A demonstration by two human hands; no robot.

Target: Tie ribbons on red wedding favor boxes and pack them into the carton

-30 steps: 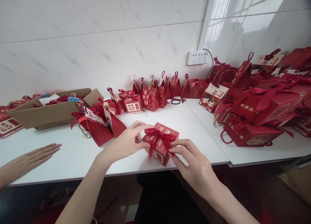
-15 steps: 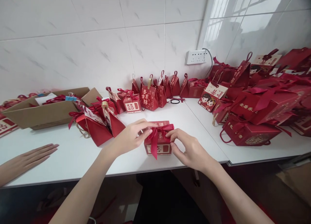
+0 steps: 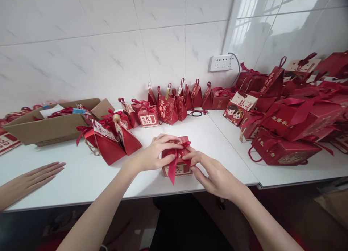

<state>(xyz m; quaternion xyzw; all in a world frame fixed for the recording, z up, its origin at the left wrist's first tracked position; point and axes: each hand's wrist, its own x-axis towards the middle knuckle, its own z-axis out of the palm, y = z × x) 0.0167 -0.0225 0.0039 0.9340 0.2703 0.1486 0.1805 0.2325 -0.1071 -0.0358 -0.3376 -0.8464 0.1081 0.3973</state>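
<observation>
A small red gift box [image 3: 178, 170] with a cream front label stands upright near the table's front edge. Its top carries a red ribbon [image 3: 172, 170] tied in a bow, one tail hanging over the front. My left hand [image 3: 159, 153] grips the bow from the left, fingers over its top and thumb at the knot. From the right, my right hand [image 3: 210, 171] pinches the bow's right side, with its thumb by the box's edge. My fingers hide part of the knot and the box top.
Another person's hand [image 3: 40, 178] lies flat on the white table [image 3: 89, 185] at left. Behind it are a cardboard box [image 3: 49, 129] with ribbons and red triangular boxes [image 3: 110, 149]. Finished-looking gift boxes [image 3: 166, 111] line the wall; a large pile [image 3: 288, 145] stands right.
My left hand has moved right and further over the bow. My right fingers have shifted inward on the ribbon. The box has barely moved, and the other person's hand is still.
</observation>
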